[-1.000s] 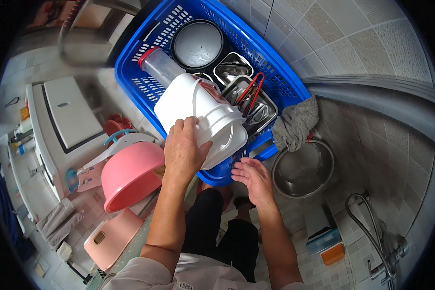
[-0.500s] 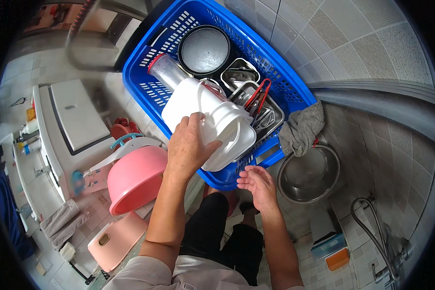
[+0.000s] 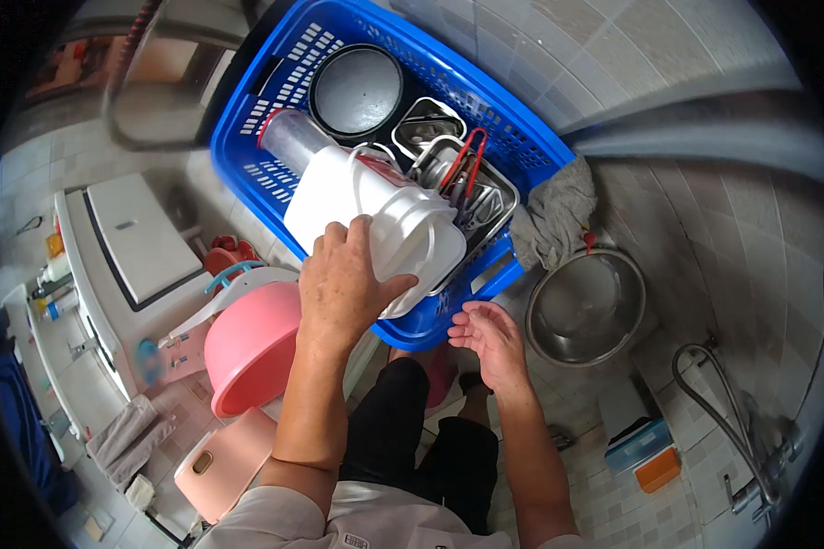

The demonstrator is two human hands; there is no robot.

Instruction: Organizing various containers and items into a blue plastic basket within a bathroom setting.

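White plastic tubs with thin handles [image 3: 334, 197] lie tilted on their side in a blue basket [image 3: 284, 222]. My left hand [image 3: 343, 284] rests against them, fingers stretched and thumb spread apart from them. At the basket's near rim, my right hand [image 3: 490, 343] holds nothing, its fingers loosely bent and apart. Also in the basket are a round dark pan [image 3: 357, 89], a clear cylinder with a red rim [image 3: 298, 142], metal trays [image 3: 428, 125] and red-handled tongs [image 3: 472, 165] among several utensils. The tubs cover part of what lies beneath.
A grey cloth [image 3: 558, 212] hangs at the basket's right corner, above a metal basin [image 3: 586, 308]. On the left are a pink basin [image 3: 252, 352], a peach-coloured bin [image 3: 224, 462] and a white lidded appliance [image 3: 142, 238]. A tap with a hose [image 3: 737, 421] stands at lower right.
The basket and its contents have shifted slightly left and up in view. My left hand stays against the white tubs; my right hand remains near the rim, little changed.
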